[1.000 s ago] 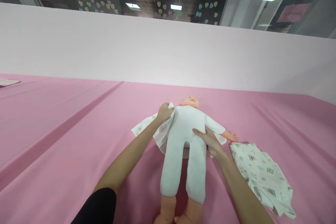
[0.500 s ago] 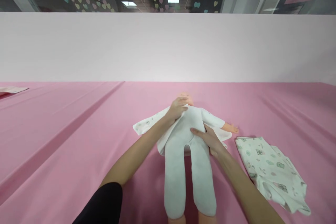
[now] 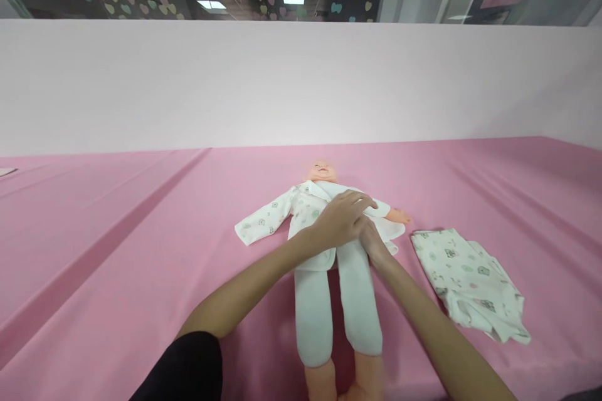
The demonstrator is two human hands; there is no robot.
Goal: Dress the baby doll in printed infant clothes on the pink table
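Note:
A baby doll lies on its back, head away from me, in a white patterned baby shirt and white trousers. My left hand reaches across the doll's chest, fingers bent together on the shirt's front edge. The shirt's left-side front panel covers part of the chest. Close against it, my right hand is at the doll's right-hand side in view; its fingers are mostly hidden. One sleeve lies stretched out to the left with no doll hand showing. On the right, a bare doll hand sticks out of a white sleeve.
A folded patterned white garment lies to the right on the pink cloth. A low white wall runs along the back, with heart-decorated dark glass above. The corner of a pale item shows at the far left.
My left hand has moved right and nearer from the doll's neck, bringing the shirt's front panel over the chest. The hands are now together. The view has shifted slightly.

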